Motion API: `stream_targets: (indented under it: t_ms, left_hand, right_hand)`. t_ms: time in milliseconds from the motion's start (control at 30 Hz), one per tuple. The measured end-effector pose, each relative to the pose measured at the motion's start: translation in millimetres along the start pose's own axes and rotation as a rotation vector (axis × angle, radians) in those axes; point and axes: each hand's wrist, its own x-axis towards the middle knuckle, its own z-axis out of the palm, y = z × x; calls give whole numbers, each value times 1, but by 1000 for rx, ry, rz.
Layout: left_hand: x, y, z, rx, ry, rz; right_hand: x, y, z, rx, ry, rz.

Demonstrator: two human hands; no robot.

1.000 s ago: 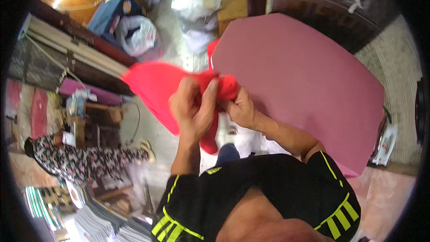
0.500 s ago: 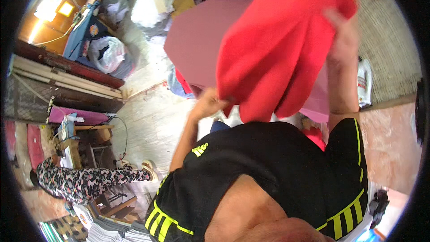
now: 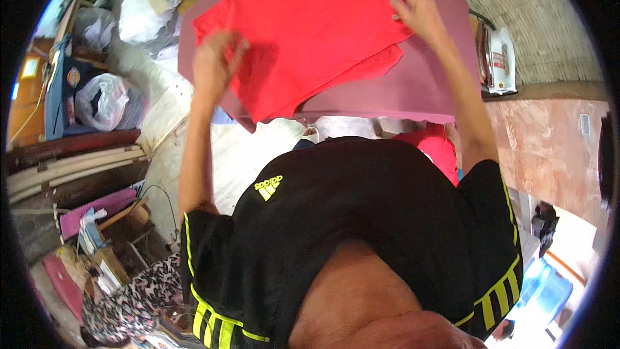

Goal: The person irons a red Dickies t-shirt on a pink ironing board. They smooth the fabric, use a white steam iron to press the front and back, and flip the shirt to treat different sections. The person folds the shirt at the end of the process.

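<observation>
A red cloth (image 3: 310, 32) lies spread over a pink padded board (image 3: 400, 90), with one corner hanging past the board's near left edge. My left hand (image 3: 216, 61) rests on the cloth's left edge, fingers curled on the fabric. My right hand (image 3: 413, 10) pinches the cloth's right edge near the far side of the board. A second layer of red cloth shows beneath the top one at the right.
A white clothes iron (image 3: 497, 61) stands at the board's right end. Another red garment (image 3: 439, 148) lies under the board. Plastic bags (image 3: 106, 100) and clutter fill the floor at left; a blue container (image 3: 542, 291) sits lower right.
The red cloth, bunched in both hands a second ago and then lifted up in the air, now lies flat on the pink board with my hands apart at its edges.
</observation>
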Motion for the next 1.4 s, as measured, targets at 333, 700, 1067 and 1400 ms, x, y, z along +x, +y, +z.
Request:
stream_targets:
  t_ms: [333,700,1067,1400]
  left_hand:
    - [-109,50,60,-244,-44,20]
    - [-115,49,54,-520,-58,-323]
    - [-96,86,61,-109,21,-295]
    - [-101,118,31,-200,670,-201]
  right_hand:
    - [-109,39,8,-77,24,62]
    - [-64,106,1,-12,-58,-146]
    - [46,98,-25,464,56,-144]
    - [98,-7,-93,-208,285,-404]
